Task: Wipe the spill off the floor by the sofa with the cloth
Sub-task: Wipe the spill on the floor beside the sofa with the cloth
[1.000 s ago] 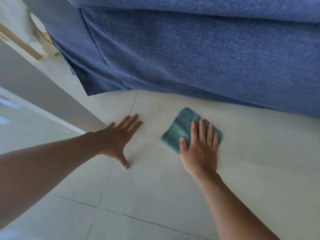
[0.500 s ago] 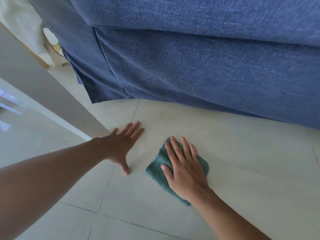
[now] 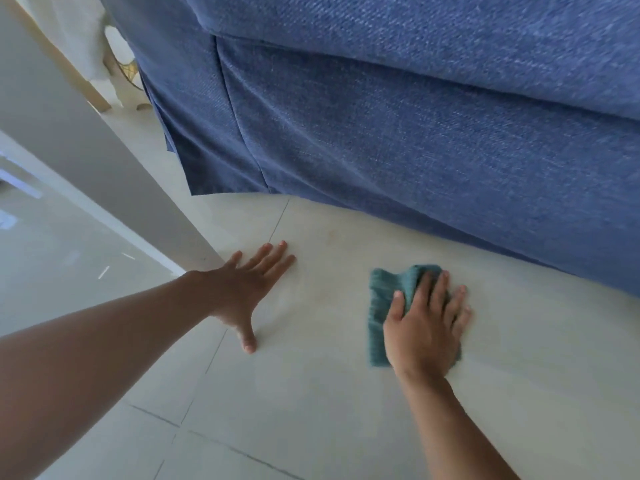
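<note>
A teal cloth lies on the pale tiled floor in front of the blue sofa. My right hand presses flat on the cloth, fingers spread and pointing toward the sofa; the cloth's left part and far edge show beside and beyond the hand. My left hand rests flat on the bare floor to the left, fingers apart, holding nothing. A faint yellowish stain shows on the tile near the sofa's base, between the two hands.
The sofa's fabric skirt hangs to the floor across the far side. A grey slanted panel with a glossy surface beside it stands on the left. Pale wooden furniture legs show at the far left.
My right hand has slid the cloth to the right and a little toward the sofa; the cloth is now bunched at its far edge. My left hand has stayed planted.
</note>
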{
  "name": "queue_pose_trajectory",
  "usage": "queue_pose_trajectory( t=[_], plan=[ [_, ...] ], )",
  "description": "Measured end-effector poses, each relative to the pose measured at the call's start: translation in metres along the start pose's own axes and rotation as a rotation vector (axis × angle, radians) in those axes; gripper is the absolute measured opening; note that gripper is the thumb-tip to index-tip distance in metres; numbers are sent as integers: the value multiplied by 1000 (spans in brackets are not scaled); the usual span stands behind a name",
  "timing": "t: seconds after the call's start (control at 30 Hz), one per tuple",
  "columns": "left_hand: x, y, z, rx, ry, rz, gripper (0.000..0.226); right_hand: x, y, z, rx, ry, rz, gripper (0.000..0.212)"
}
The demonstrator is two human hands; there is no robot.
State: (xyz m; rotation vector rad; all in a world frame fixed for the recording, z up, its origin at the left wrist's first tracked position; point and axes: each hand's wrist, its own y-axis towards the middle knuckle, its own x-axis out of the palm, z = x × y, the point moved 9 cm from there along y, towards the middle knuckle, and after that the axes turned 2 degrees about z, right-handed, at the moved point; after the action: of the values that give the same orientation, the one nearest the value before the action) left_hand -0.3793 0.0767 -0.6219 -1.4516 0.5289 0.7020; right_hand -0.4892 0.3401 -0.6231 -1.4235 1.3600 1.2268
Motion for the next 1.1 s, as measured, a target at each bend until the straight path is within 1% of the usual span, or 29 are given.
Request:
queue_pose_trajectory(
  t=[0.03,0.07,0.1,0.2,0.27,0.3,0.33,0.37,0.43,0.47,0.5,0.53,0.6,0.67,0.7,0.73,0.77,0.8,0.83,0.87,0.9,0.93,1.0,1.1],
  plan=[
    [1,0,-1,4,-5,-4,164,-2,-6,7,39,14,7,68],
    [2,0,-2,6,-8,-8,165,-5,-20,6,2,11,27,69],
    [2,0,-3,5,-15,-12,166,-7,-40,-1,-75,8,22,68],
    [4,4,-3,9,-25,-42,167,-4,-89,-39,-399,56,-93,68],
    [4,5,-3,-5,-26,-65,168,5,-83,-74,-662,69,-189,67],
    [5,4,-2,-10,-30,-80,168,13,-68,-87,-744,44,-211,66],
    [5,4,-1,-10,-34,-87,167,18,-48,-91,-753,17,-215,66],
    [5,4,0,-8,-36,-86,167,22,-21,-85,-661,-2,-190,67],
    [4,3,1,-8,-45,-106,167,20,16,-46,-310,-10,-106,71],
    [5,2,2,-10,-51,-110,167,14,14,-28,-184,-11,-79,72],
    [7,2,1,-12,-50,-108,167,9,-1,-21,-148,-16,-65,72],
    [7,1,0,-11,-46,-109,167,5,-22,-25,-194,-25,-79,72],
    [8,3,0,-3,-41,-118,167,8,-52,-52,-391,-4,-155,71],
    [7,4,-1,3,-46,-116,166,15,-33,-91,-593,36,-192,71],
    [7,4,0,4,-45,-115,166,20,-12,-106,-635,29,-198,71],
    [6,4,0,3,-43,-115,166,26,14,-114,-622,10,-209,71],
    [5,3,1,2,-47,-117,166,31,39,-112,-546,2,-219,71],
    [6,2,2,3,-56,-118,166,35,57,-100,-419,7,-224,71],
    [7,2,2,4,-62,-121,167,36,62,-85,-283,18,-211,71],
    [8,2,1,7,-64,-129,167,32,55,-72,-186,30,-177,71],
    [8,3,0,8,-65,-137,167,24,38,-66,-145,32,-137,70],
    [8,3,-1,7,-65,-145,168,18,17,-65,-158,29,-110,70],
    [8,5,-1,1,-59,-161,168,17,-8,-73,-254,11,-139,70],
    [9,5,-1,-10,-44,-169,168,26,16,-115,-466,15,-199,71]
  ],
)
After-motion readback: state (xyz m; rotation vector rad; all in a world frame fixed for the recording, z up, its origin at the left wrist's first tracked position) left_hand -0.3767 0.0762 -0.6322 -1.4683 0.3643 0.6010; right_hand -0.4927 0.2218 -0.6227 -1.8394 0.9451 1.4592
